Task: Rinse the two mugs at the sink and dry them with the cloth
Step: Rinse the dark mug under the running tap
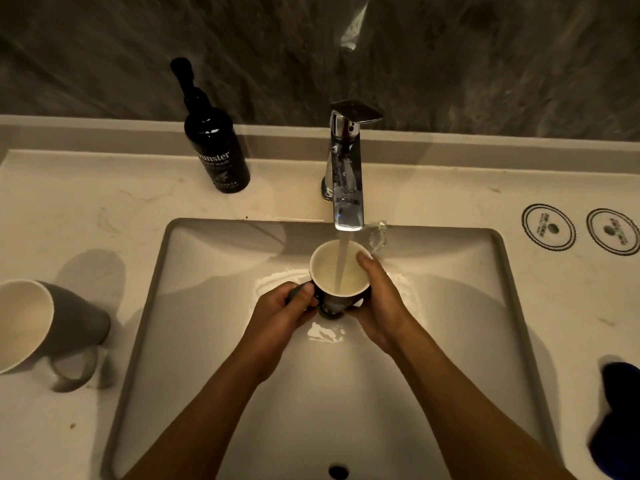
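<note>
Grey ceramic mug (52, 327) lies tipped on its side at the left edge of the frame, waiting on the pale marble counter (104, 209) for its turn. Further right, your left hand (282, 313) curls its fingers round the handle of the dark mug with a cream inside (341, 271), and your right hand (379, 306) wraps its side, thumb over the rim, steadying it upright over the white basin (450, 306) so the stream from the chrome tap (346, 174) fills it. The dark blue cloth (620, 410) sits at the lower right, close for drying.
</note>
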